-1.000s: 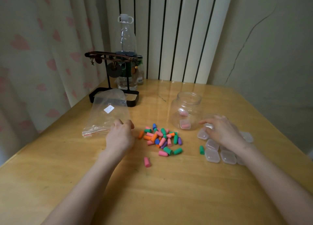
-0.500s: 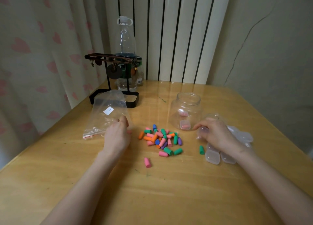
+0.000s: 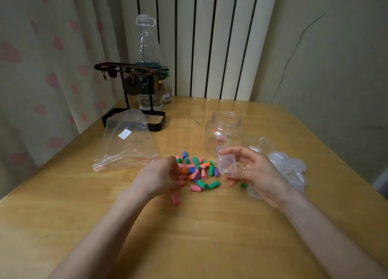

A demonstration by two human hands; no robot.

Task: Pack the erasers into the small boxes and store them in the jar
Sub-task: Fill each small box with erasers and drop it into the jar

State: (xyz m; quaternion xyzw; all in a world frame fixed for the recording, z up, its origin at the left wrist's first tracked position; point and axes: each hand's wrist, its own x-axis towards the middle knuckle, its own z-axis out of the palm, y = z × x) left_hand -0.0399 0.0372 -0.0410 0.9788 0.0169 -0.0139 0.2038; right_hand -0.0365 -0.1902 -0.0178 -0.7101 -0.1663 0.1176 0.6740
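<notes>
A pile of small coloured erasers (image 3: 198, 170) lies mid-table, with one pink eraser (image 3: 175, 200) apart in front of it. My left hand (image 3: 162, 176) rests at the pile's left edge, fingers curled onto the erasers; whether it holds one I cannot tell. My right hand (image 3: 255, 172) holds a small clear box (image 3: 226, 165) just above the table, right of the pile. More clear boxes (image 3: 290, 170) lie heaped to the right. The open clear jar (image 3: 225, 130) stands behind the hands, with a box of pink erasers inside.
An empty zip bag (image 3: 127, 144) lies to the left. Behind it stand a black jewellery stand (image 3: 130, 93) and a tall plastic bottle (image 3: 148, 53). The jar's clear lid (image 3: 260, 143) sits right of the jar. A green eraser (image 3: 243, 185) lies under my right hand.
My right hand has lifted one clear box from the heap and brought it left, toward the pile. My left hand has moved right from the bag onto the erasers.
</notes>
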